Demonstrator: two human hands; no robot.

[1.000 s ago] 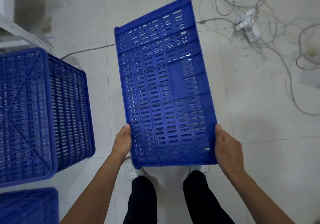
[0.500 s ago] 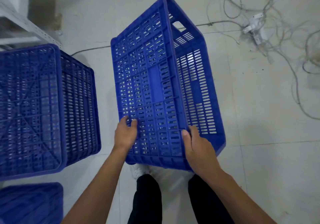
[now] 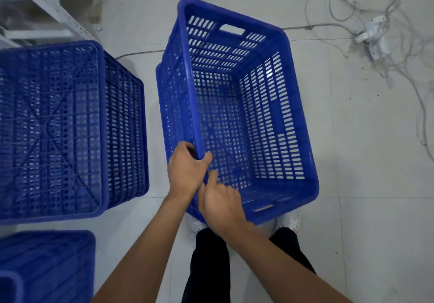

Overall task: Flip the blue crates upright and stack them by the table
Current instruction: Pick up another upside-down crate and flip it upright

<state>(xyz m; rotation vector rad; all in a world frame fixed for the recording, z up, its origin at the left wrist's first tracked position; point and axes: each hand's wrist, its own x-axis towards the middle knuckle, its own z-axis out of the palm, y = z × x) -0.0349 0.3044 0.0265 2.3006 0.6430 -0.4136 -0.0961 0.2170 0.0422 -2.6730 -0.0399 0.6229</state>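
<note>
1. Upturned crate point(image 3: 58, 126) sits bottom-up at left, probably awaiting its flip.
2. Left hand point(image 3: 185, 169) clamps the open crate's point(image 3: 270, 115) near rim, steadying it mouth-up.
3. Right hand point(image 3: 220, 201) hangs loosely curled, gripping nothing.

Bare forearms, no sleeves, black trousers point(image 3: 209, 262), white shoes point(image 3: 291, 221)

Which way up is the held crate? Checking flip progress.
Open side up: the held crate shows its empty perforated inside; left hand grips its rim.
</note>
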